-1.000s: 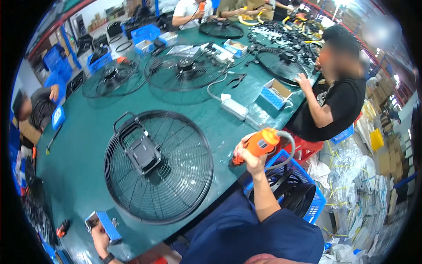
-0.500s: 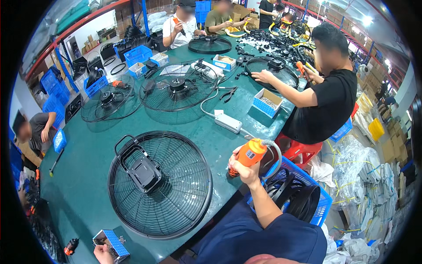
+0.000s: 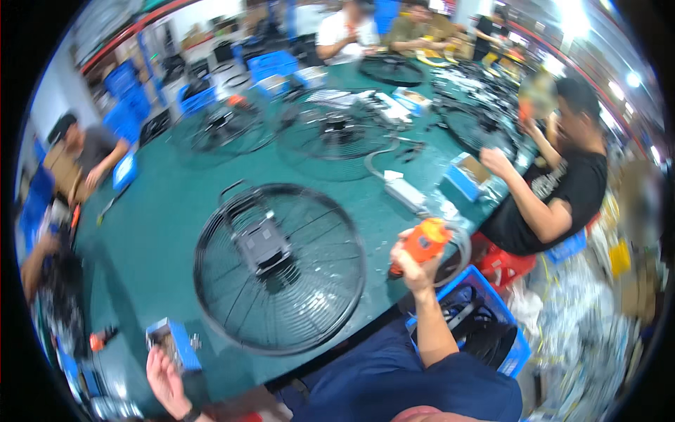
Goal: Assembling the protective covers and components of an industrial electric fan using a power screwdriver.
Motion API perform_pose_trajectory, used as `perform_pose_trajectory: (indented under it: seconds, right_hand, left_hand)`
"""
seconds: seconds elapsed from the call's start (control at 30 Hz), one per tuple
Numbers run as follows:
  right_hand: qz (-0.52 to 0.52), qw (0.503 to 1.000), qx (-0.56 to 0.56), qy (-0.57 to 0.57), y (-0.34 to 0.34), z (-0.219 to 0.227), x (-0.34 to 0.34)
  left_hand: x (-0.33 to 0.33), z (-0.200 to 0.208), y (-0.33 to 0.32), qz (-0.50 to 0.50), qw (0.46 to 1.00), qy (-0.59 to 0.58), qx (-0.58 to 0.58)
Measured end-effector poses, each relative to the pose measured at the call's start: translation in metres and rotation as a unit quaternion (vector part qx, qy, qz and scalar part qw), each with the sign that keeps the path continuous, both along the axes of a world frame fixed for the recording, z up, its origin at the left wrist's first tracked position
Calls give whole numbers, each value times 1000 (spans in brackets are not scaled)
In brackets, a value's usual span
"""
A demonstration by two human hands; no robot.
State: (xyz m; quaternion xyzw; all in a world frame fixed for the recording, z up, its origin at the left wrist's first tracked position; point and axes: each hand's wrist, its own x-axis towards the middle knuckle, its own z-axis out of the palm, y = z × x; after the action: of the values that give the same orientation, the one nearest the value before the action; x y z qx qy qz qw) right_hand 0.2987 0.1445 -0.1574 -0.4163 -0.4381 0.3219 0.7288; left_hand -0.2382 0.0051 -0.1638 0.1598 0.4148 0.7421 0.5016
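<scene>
My right hand [image 3: 416,269] is wrapped round the handle of an orange electric screwdriver [image 3: 427,239], a grey cable curving off behind it. The tool is held right of a black round fan guard [image 3: 320,309], apart from it. The guard lies on the green table, with a black square motor housing [image 3: 264,246] and a handle on it. Close to the near edge, my left hand [image 3: 165,380] is beside a small blue-and-white box [image 3: 184,344] of small metal parts, probably screws. Its fingers are curled in; what they hold, if anything, is too blurred to make out.
Two more fan guards [image 3: 337,133] lie farther back, near a white power strip [image 3: 404,191] and another parts box [image 3: 465,176]. A blue crate [image 3: 520,352] of black parts stands by my right arm. A co-worker in black [image 3: 555,183] sits at the right; others work around the table.
The view has shifted, so the table's things appear farther right. My left hand has come out of the parts box to its near side. My right hand still holds the screwdriver.
</scene>
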Motion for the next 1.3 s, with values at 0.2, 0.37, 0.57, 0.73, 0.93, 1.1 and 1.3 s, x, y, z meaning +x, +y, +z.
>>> perform_pose_trajectory:
  seconds: [0.2,0.37,0.57,0.73,0.93,1.1,1.3]
  right_hand:
    - [-39,999,30,6,3,-5,-1]
    - [36,999,18,14,-2,-6,1]
    - [139,982,116,-45,-29,17,-16]
    - [281,938,203,-4,-51,46,-42]
    - [349,917,192,11,-56,50,-64]
    - [178,967,-81,-165,-16,54,-41]
    - [206,907,-292,-224,98,22,-20]
  left_hand:
    - [112,-19,-24,-46,959,-272,57]
    - [191,-32,-16,-171,931,-321,10]
    - [220,-43,-23,-275,922,-266,-61]
    - [236,-42,-20,-306,920,-222,-107]
    - [246,-46,-16,-301,928,-190,-110]
    - [195,-40,-6,-74,992,-83,-51]
    - [137,-48,11,36,998,54,-25]
